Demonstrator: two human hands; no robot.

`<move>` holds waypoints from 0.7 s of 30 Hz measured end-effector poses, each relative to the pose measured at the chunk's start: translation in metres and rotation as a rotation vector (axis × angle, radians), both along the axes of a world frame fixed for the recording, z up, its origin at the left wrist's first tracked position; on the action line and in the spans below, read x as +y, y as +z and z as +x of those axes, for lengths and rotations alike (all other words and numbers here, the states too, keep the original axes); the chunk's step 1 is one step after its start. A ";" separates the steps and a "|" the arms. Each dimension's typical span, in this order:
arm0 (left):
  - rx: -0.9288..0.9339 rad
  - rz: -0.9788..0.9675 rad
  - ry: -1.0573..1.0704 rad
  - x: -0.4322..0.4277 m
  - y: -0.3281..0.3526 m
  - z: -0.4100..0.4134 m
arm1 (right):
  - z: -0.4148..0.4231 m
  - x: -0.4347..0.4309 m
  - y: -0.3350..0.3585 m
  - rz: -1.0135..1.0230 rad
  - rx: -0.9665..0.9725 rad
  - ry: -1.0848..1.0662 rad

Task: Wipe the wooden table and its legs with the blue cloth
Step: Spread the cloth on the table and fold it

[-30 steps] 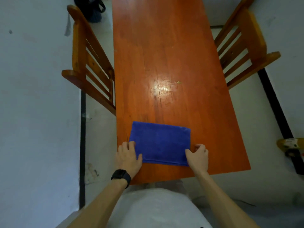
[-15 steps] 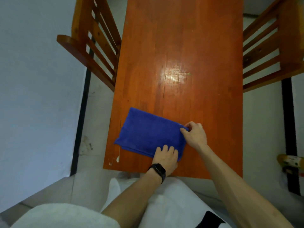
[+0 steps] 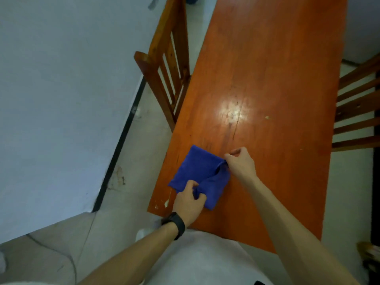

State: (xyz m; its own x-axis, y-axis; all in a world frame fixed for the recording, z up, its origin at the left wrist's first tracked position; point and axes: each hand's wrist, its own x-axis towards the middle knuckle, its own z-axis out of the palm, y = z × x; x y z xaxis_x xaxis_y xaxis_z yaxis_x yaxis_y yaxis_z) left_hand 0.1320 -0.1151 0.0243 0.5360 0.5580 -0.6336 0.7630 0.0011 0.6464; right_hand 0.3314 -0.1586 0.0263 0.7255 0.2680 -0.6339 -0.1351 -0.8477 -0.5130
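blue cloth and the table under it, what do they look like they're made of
Blue cloth: soft textile, probably terry or microfibre. It looks matte and faintly napped, and it bunches into folds where the left hand grips it.
Table: wood under a glossy orange-red varnish. Plank seams and grain lines show, a bright glare spot reflects off it, and a pale chip marks the near left edge.

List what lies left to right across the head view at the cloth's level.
From the left: white wall → black skirting strip → floor → blue cloth → right hand, pinching the cloth's edge → bare wooden table → chair.
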 end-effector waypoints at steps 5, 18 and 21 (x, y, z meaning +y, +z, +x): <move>0.110 -0.089 0.213 0.036 -0.017 -0.030 | -0.028 0.069 -0.010 -0.095 0.058 0.145; 0.164 0.104 0.190 0.051 -0.034 -0.051 | -0.065 0.036 -0.009 0.185 0.028 -0.320; 0.119 0.375 -0.102 0.055 -0.039 -0.042 | -0.091 -0.002 -0.018 0.005 -0.068 -0.179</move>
